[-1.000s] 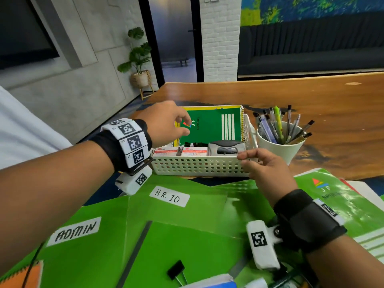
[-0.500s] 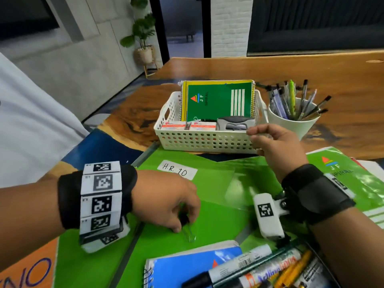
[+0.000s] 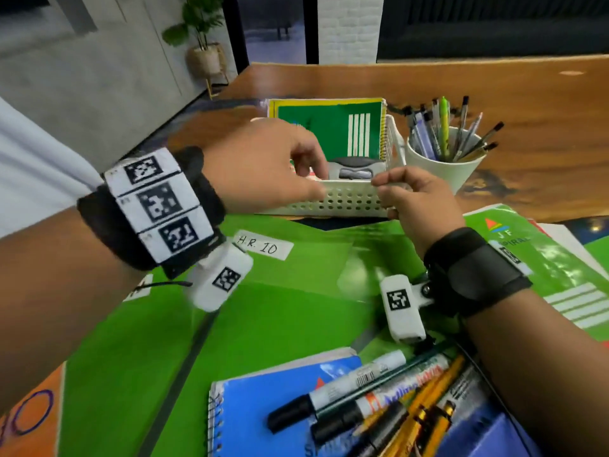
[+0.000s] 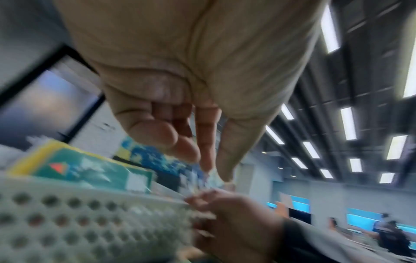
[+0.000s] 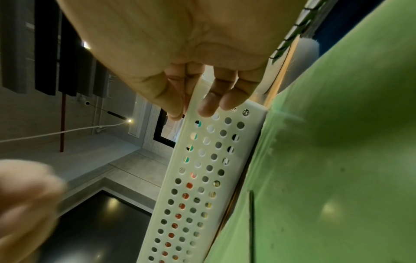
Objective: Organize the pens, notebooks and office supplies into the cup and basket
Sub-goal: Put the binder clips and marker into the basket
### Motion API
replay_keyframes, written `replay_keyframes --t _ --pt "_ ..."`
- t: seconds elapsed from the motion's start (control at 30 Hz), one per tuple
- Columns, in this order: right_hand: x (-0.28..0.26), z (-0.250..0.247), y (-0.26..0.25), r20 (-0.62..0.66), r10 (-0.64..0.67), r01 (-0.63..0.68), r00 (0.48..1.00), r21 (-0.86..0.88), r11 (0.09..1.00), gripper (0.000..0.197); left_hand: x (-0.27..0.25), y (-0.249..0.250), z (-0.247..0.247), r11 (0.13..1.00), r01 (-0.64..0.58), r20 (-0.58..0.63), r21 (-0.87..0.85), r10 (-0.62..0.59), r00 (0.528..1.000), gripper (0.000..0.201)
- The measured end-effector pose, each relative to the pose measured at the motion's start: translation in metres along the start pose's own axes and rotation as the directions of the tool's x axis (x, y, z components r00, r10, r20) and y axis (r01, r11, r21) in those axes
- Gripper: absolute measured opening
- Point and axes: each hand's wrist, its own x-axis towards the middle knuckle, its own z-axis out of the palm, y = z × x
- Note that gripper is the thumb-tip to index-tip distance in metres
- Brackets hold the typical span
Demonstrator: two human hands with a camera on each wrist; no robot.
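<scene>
The right hand (image 3: 418,202) pinches the near rim of the white perforated basket (image 3: 349,201) at its right corner, thumb inside and fingers (image 5: 216,101) on the outer wall, just as it did half a second ago. The left hand (image 3: 263,166) has left the green folder (image 3: 263,318), where it was picking at a small clip, and now hovers over the basket's left half with thumb and forefinger brought together; whether anything sits between them I cannot tell, since the left wrist view is blurred. Inside the basket a green spiral notebook (image 3: 329,130) stands against the far wall with a grey stapler (image 3: 354,168) in front of it. The white cup (image 3: 441,166) of pens stands just right of the basket. Nearer the body, a blue notebook (image 3: 263,400) lies under two markers (image 3: 346,390) and some yellow pens (image 3: 428,413).
</scene>
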Motion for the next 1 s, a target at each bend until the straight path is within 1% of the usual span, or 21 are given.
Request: replay_keyframes --t 0.03,0.07,0.13,0.17,0.2,0.23,0.33,0.43,0.53,0.6,0.67,0.7,0.73,0.77,0.8,0.83,0.87,0.9,0.93,0.97,1.0 --pt "0.0 0.0 0.0 -0.002 0.001 -0.001 1.0 0.004 1.0 0.015 -0.017 0.021 0.006 0.998 -0.058 0.13 -0.004 0.058 0.99 0.019" --pt "0.0 0.001 0.0 -0.004 0.002 -0.002 1.0 0.007 1.0 0.016 -0.034 0.039 0.013 0.995 -0.102 0.282 0.005 0.097 0.954 0.023" --pt "-0.001 0.001 -0.001 -0.007 0.004 -0.003 1.0 0.007 1.0 0.02 -0.062 0.06 0.032 0.985 -0.157 0.557 0.065 0.095 0.825 0.037" --pt "-0.001 0.001 -0.002 -0.009 0.006 -0.006 1.0 0.008 1.0 0.021 -0.073 0.064 0.041 0.98 -0.169 0.646 0.108 0.06 0.761 0.043" --pt "-0.002 0.001 -0.003 -0.008 0.01 -0.01 1.0 0.009 1.0 0.021 -0.081 0.064 0.048 0.975 -0.173 0.699 0.14 0.026 0.714 0.048" --pt "-0.002 0.0 -0.003 -0.005 0.016 -0.016 1.0 0.008 1.0 0.021 -0.087 0.063 0.053 0.974 -0.169 0.725 0.15 0.007 0.689 0.049" --pt "-0.003 0.001 -0.004 0.0 0.02 -0.02 1.0 0.001 1.0 0.02 -0.094 0.058 0.06 0.982 -0.142 0.734 0.123 0.006 0.679 0.04" --pt "-0.003 0.001 -0.005 0.0 0.007 -0.007 1.0 0.011 1.0 0.02 -0.093 0.05 0.058 0.977 -0.146 0.735 0.157 -0.017 0.678 0.03" --pt "-0.003 0.0 -0.005 0.0 0.004 -0.004 1.0 0.006 1.0 0.019 -0.084 0.036 0.05 0.98 -0.128 0.711 0.153 -0.019 0.703 0.022" --pt "-0.002 -0.001 -0.003 0.005 0.011 -0.011 1.0 0.001 1.0 0.017 -0.071 0.019 0.041 0.997 -0.025 0.668 0.067 -0.026 0.744 0.014" --pt "-0.001 -0.002 -0.004 0.024 0.032 -0.032 0.999 0.0 0.999 0.017 -0.06 -0.002 0.032 0.977 0.162 0.593 -0.139 -0.049 0.804 0.008" --pt "0.0 -0.003 -0.006 0.039 0.054 -0.055 0.998 0.013 0.998 0.017 -0.057 -0.015 0.031 0.925 0.248 0.524 -0.287 -0.065 0.849 0.008" --pt "-0.001 -0.004 -0.012 0.056 0.082 -0.084 0.995 0.032 0.996 0.016 -0.054 -0.027 0.032 0.842 0.307 0.43 -0.444 -0.101 0.897 0.009" --pt "-0.002 -0.007 -0.02 0.08 0.103 -0.107 0.991 0.039 0.994 0.014 -0.054 -0.038 0.036 0.719 0.344 0.329 -0.604 -0.168 0.929 0.011" --pt "-0.005 -0.01 -0.03 0.111 0.108 -0.11 0.988 0.018 0.994 0.012 -0.055 -0.047 0.042 0.547 0.355 0.249 -0.758 -0.26 0.933 0.011" --pt "-0.009 -0.014 -0.041 0.145 0.093 -0.087 0.985 -0.043 0.995 0.01 -0.056 -0.053 0.05 0.34 0.334 0.21 -0.879 -0.352 0.912 0.01" --pt "-0.015 -0.017 -0.054 0.186 0.065 -0.044 0.98 -0.114 0.992 0.009 -0.059 -0.057 0.059 0.131 0.285 0.21 -0.949 -0.411 0.887 0.009" --pt "-0.021 -0.019 -0.068 0.237 0.036 0.006 0.971 -0.173 0.985 0.008 -0.062 -0.061 0.067 -0.055 0.226 0.227 -0.973 -0.431 0.873 0.01" --pt "-0.028 -0.019 -0.083 0.299 0.013 0.051 0.954 -0.205 0.977 0.009 -0.064 -0.064 0.076 -0.203 0.176 0.248 -0.963 -0.428 0.869 0.01" --pt "-0.034 -0.016 -0.098 0.373 0.005 0.084 0.928 -0.221 0.972 0.011 -0.066 -0.067 0.083 -0.305 0.145 0.268 -0.941 -0.415 0.869 0.01" --pt "-0.041 -0.011 -0.11 0.459 0.015 0.115 0.888 -0.254 0.96 0.013 -0.068 -0.072 0.089 -0.372 0.135 0.289 -0.918 -0.397 0.871 0.014"
